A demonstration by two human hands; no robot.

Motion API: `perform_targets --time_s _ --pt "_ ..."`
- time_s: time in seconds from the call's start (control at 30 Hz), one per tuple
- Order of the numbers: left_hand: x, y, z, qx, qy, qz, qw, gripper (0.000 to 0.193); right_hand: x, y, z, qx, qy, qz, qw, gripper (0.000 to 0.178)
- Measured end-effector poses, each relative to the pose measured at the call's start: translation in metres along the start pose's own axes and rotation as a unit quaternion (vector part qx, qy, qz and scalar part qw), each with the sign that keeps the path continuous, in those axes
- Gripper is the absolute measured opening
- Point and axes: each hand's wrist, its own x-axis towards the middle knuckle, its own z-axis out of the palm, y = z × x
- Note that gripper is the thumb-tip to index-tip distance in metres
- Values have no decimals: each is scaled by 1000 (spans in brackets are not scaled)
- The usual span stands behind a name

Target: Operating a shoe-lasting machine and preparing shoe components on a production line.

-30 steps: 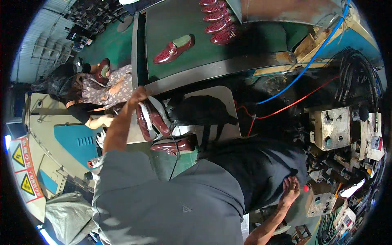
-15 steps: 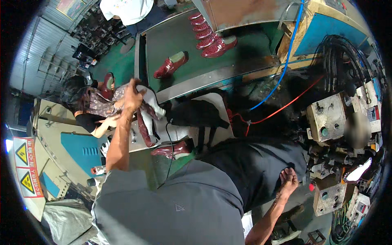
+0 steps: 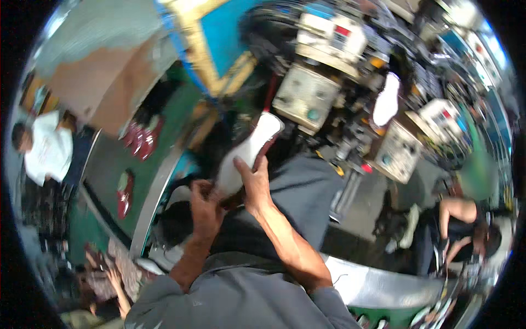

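Workshop surroundings were crowded and motion-blurred at the time of inspection. Beige machine housings (image 3: pixel 304 97) with dials stood ahead of the wearer, beside a blue panel with a yellow frame (image 3: pixel 219 49). A green conveyor surface (image 3: pixel 109 164) ran along the left side, edged by a metal rail (image 3: pixel 156 192). Dark red shoes (image 3: pixel 143 140) lay in a group on it, and a single dark red shoe (image 3: pixel 125 193) lay apart, nearer the wearer.

A shoe with a white sole (image 3: pixel 249 156) was held up in front of the wearer's chest, sole facing the camera, toe pointing up and away toward the machines. A dark red upper showed along its right edge. The right hand (image 3: pixel 253 183) was closed about the heel half, thumb laid across the white sole. The left hand (image 3: pixel 205 205) met the heel end from below; its fingers appeared curled there, though how firmly they gripped could not be determined from the blur.

A person in a white shirt (image 3: pixel 49 151) stood at the far left, beyond the conveyor. Another person's patterned sleeve and hand (image 3: pixel 112 274) appeared at lower left. A third person sat bent over at the right (image 3: pixel 466 230). A white shoe sole (image 3: pixel 386 101) was mounted upright among the machines.
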Motion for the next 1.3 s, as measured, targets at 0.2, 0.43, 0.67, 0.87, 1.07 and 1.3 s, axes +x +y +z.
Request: perform_targets --time_s 0.2,0.43,0.67,0.87,1.07,1.3 --pt "66 -5 119 197 -253 208 924 63 -40 -55 -136 -97 34 -51 993 95" --pt "121 -25 198 266 -423 300 812 23 -64 -70 -174 -154 -13 80 985 111" --pt "152 -104 183 375 -413 236 796 8 -100 -64 -161 -760 -48 -146 632 97" --pt "143 -113 179 371 -413 200 807 15 -96 -34 -184 -763 -48 -147 628 83" --pt "154 -119 197 389 -441 173 790 18 -90 -45 -194 -732 -37 -145 665 76" --pt "183 -93 320 308 -614 -17 727 50 -123 -84 -204 -627 161 -120 752 69"
